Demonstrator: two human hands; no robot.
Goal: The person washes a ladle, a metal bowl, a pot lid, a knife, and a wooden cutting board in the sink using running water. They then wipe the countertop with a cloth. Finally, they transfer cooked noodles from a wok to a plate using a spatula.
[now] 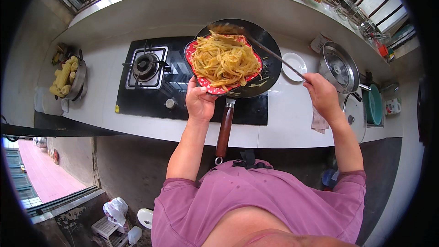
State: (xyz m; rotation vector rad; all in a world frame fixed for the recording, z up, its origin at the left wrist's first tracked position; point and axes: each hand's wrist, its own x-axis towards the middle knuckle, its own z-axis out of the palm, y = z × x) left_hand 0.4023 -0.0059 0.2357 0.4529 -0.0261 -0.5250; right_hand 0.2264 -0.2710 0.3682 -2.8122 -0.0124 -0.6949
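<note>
My left hand [200,101] grips the near edge of a red patterned dish [213,90], which I hold over a black wok [271,65]. Shredded potato [226,60], yellow and glossy, is heaped on the dish. With my right hand [320,92] I hold the long handle of a metal spatula [274,55]; its head, blurred, is at the dish's far edge. A few loose shreds lie in the wok. The wok's brown wooden handle [225,128] points towards me over the counter edge.
Left of the wok is a gas burner [145,67] on a black glass hob [137,104]. A small white plate [294,66], a steel pan [339,63], a glass lid [356,120] and a green basin [374,104] stand to the right. Corn cobs [63,77] fill a pot at far left.
</note>
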